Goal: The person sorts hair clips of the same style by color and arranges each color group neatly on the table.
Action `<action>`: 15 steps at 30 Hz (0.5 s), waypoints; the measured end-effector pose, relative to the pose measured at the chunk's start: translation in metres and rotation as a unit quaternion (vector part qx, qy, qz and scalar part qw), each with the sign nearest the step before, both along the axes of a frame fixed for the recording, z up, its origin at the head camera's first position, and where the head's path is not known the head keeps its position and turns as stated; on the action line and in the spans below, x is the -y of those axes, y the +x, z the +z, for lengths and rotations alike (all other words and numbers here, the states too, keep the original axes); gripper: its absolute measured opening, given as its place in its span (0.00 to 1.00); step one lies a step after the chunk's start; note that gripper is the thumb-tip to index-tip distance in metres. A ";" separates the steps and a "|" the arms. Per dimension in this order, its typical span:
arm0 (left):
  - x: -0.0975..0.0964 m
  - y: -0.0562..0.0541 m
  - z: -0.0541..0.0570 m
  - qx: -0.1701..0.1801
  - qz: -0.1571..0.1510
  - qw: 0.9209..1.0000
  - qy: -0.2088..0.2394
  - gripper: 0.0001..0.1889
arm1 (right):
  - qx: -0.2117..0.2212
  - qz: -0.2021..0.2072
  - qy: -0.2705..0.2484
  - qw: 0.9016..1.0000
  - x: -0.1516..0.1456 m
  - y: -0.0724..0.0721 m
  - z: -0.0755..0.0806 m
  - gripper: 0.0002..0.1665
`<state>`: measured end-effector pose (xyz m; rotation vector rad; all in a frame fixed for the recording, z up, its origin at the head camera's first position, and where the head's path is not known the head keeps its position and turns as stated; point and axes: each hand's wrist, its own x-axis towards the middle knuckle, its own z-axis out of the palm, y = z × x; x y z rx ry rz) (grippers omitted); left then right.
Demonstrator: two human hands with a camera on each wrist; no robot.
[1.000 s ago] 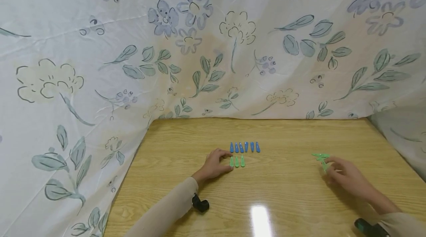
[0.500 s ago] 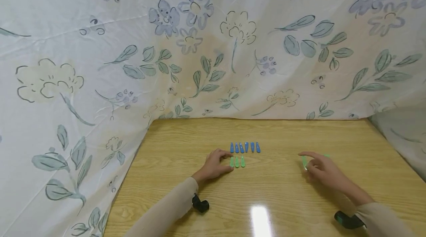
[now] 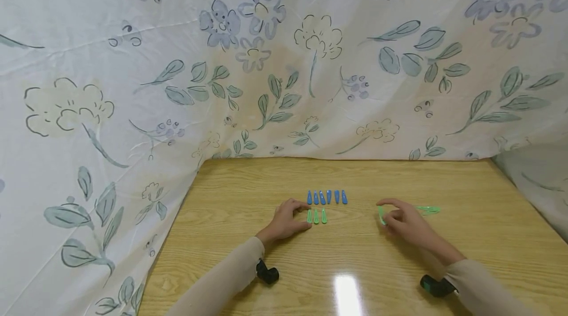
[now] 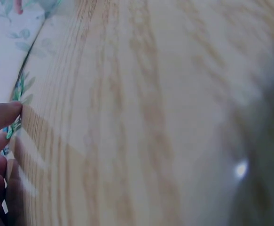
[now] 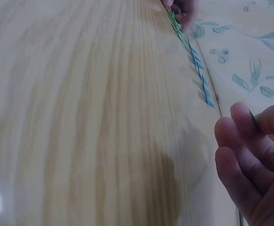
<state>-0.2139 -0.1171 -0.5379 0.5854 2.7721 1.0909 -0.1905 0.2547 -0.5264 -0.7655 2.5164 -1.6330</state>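
My right hand [image 3: 406, 222] pinches a green snap hair clip [image 3: 381, 215] above the table, to the right of the rows. In the right wrist view only a thin green edge shows between thumb and finger of that hand [image 5: 254, 155]. At the left end of a row of green hair clips [image 3: 316, 216], my left hand [image 3: 286, 220] rests on the table. Its thumb and forefinger are apart, with their tips at the two ends of the leftmost green clip. Behind that row lie several blue hair clips [image 3: 329, 196], side by side.
A small loose group of green clips [image 3: 429, 210] lies on the right part of the wooden table [image 3: 239, 183]. Floral cloth [image 3: 275, 84] hangs along the table's back and left sides. Black wrist devices [image 3: 267, 272] sit at both cuffs.
My right hand has moved left from the loose green group, carrying one green clip away from it. The left hand and the rows have stayed in place.
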 end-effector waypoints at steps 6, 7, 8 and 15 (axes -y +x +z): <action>0.000 -0.001 -0.001 -0.001 0.001 1.000 0.000 0.25 | 0.044 0.017 -0.017 0.999 0.018 -0.005 0.000 0.18; -0.001 -0.001 -0.001 -0.001 0.001 1.000 -0.001 0.25 | 0.052 0.017 -0.018 0.998 0.021 -0.006 0.000 0.18; -0.001 -0.001 -0.001 0.001 0.002 1.000 -0.002 0.25 | 0.057 0.018 -0.016 0.998 0.024 -0.007 0.000 0.18; -0.002 -0.002 -0.002 0.001 0.005 1.000 -0.006 0.25 | 0.079 0.023 -0.006 0.997 0.044 -0.016 0.000 0.15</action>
